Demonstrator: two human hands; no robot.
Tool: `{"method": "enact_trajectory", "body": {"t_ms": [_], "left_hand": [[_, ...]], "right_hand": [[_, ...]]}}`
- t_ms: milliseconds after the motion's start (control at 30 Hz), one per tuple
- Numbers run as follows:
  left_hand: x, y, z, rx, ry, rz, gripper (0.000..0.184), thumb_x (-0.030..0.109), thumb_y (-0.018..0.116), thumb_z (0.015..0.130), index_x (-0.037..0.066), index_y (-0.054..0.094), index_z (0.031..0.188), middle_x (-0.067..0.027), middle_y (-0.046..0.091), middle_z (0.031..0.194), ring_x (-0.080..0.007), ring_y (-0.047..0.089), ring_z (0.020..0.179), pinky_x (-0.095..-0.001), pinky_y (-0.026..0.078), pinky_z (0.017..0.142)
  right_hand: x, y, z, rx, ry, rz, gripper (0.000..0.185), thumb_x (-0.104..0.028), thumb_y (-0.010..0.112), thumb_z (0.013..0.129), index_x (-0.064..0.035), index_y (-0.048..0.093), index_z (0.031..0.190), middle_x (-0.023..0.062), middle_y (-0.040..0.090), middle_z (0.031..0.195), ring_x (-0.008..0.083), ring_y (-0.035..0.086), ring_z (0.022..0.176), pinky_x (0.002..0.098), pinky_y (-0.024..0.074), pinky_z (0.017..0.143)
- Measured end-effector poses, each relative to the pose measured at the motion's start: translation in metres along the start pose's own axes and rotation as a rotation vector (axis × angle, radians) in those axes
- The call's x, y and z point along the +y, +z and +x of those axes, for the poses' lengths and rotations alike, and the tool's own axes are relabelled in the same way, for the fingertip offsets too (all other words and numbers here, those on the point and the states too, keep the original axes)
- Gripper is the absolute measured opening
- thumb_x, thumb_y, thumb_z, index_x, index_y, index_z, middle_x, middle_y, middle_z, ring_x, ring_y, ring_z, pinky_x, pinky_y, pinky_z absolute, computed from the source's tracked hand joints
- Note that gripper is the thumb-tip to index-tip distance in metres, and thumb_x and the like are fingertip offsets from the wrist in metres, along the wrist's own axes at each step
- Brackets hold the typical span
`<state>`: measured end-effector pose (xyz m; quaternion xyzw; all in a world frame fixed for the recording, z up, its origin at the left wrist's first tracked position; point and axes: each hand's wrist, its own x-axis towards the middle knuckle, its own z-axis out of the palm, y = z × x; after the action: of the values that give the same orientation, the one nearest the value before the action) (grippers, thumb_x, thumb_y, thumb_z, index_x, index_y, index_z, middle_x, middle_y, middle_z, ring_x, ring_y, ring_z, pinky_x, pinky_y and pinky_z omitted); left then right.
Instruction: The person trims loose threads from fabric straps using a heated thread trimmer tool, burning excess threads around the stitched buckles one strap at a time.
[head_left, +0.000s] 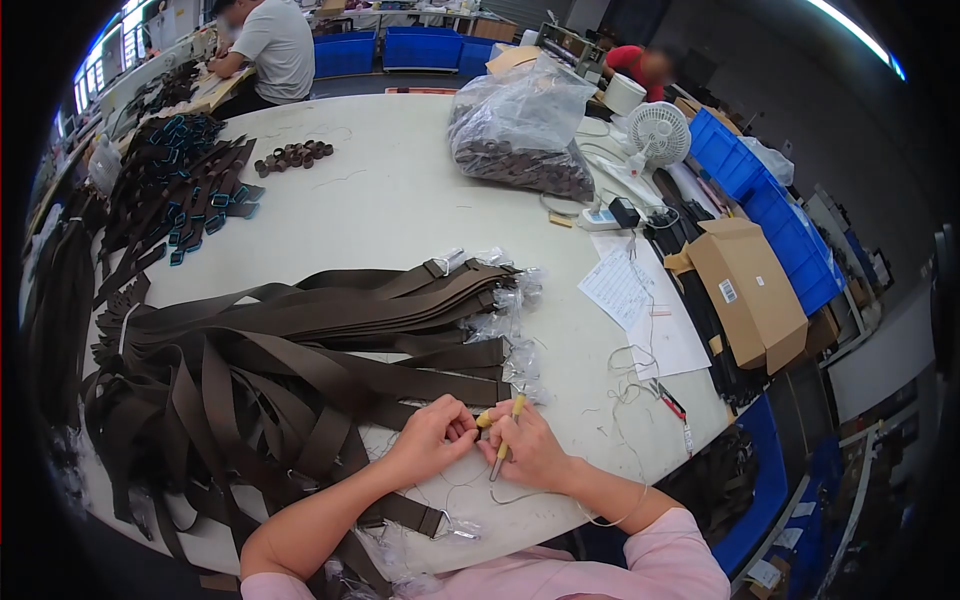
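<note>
My left hand (437, 438) is closed in a pinch beside my right hand; what its fingertips hold is too small to make out. My right hand (532, 450) grips a slim pen-like tool (518, 406) with a yellowish upper part, its thin end pointing down toward the table. Something yellow (485, 419), perhaps a finger wrap, shows between the two hands. Thin thread lies under and around my hands. Dark brown webbing straps (400, 380) spread just beyond and left of them, their ends fitted with metal buckles in clear plastic (522, 365).
A plastic bag of brown pieces (520, 130) stands at the back. Small brown rolls (293, 157) and buckled straps (190, 190) lie back left. At right are papers (625, 290), red-handled snips (671, 402), a fan (658, 135) and a cardboard box (745, 290). Two people sit beyond.
</note>
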<state>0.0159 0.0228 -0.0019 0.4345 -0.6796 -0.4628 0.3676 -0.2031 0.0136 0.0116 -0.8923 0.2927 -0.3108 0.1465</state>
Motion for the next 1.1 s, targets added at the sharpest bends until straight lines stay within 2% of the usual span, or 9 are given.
{"method": "enact_trajectory", "body": {"t_ms": [133,333,567,767,867,967,1100], "left_hand": [[-0.003,0.0,0.0,0.007,-0.011,-0.025,0.011,0.004,0.071,0.088,-0.001,0.065,0.095,-0.0047,0.062,0.093,-0.0115,0.065,0.078,-0.0269,0.054,0.072],[0.002,-0.002,0.003,0.025,-0.103,-0.103,0.01,0.005,0.072,0.089,0.0,0.066,0.094,-0.0021,0.061,0.09,-0.0071,0.059,0.074,-0.0238,0.051,0.067],[0.003,-0.002,0.005,0.04,-0.167,-0.17,0.011,0.009,0.073,0.091,0.001,0.066,0.093,0.0018,0.058,0.089,-0.0032,0.054,0.072,-0.0209,0.046,0.065],[-0.009,0.001,0.006,0.061,-0.184,-0.3,0.011,0.009,0.07,0.094,0.001,0.064,0.094,0.0017,0.058,0.092,-0.0022,0.055,0.076,-0.0208,0.049,0.07],[-0.007,0.001,0.003,0.094,-0.092,-0.177,0.007,0.002,0.064,0.092,0.0,0.062,0.098,-0.0041,0.059,0.097,-0.0109,0.062,0.082,-0.0248,0.052,0.073],[0.002,0.001,-0.005,0.108,-0.068,-0.049,0.015,-0.004,0.059,0.087,-0.001,0.061,0.101,-0.0083,0.059,0.101,-0.0179,0.065,0.087,-0.0292,0.054,0.075],[0.001,0.001,-0.008,0.117,-0.032,0.04,0.02,-0.007,0.058,0.084,0.001,0.062,0.103,-0.0083,0.059,0.102,-0.0197,0.065,0.087,-0.0318,0.055,0.075]], "right_hand": [[0.0,-0.002,0.001,-0.029,-0.037,-0.022,0.032,-0.003,0.077,0.073,-0.0045,0.053,0.094,0.0091,0.065,0.098,0.0342,0.061,0.107,0.0464,0.0457,0.098],[-0.004,0.001,0.001,-0.017,-0.011,-0.016,0.034,-0.005,0.08,0.074,-0.0047,0.054,0.096,0.0071,0.064,0.097,0.0316,0.062,0.104,0.0436,0.0441,0.096],[-0.003,0.012,0.006,0.011,-0.045,-0.057,0.032,-0.005,0.079,0.076,-0.005,0.054,0.096,0.0075,0.061,0.092,0.0295,0.061,0.093,0.0424,0.0419,0.091],[-0.005,0.01,0.008,0.01,0.035,-0.012,0.028,-0.003,0.077,0.08,-0.0056,0.052,0.092,0.0063,0.06,0.084,0.0292,0.058,0.083,0.0415,0.0411,0.083],[-0.006,0.011,0.011,0.056,0.106,0.042,0.028,-0.004,0.077,0.085,-0.0061,0.05,0.088,0.0052,0.058,0.076,0.0303,0.053,0.075,0.0425,0.0395,0.078],[-0.004,0.014,0.007,0.102,0.222,0.123,0.029,-0.004,0.078,0.085,-0.0056,0.049,0.086,0.0065,0.058,0.077,0.0297,0.052,0.074,0.0426,0.0397,0.073],[-0.001,0.013,0.005,0.139,0.27,0.158,0.032,-0.002,0.08,0.085,-0.006,0.048,0.083,0.0076,0.058,0.078,0.0291,0.051,0.073,0.0413,0.0409,0.067]]}}
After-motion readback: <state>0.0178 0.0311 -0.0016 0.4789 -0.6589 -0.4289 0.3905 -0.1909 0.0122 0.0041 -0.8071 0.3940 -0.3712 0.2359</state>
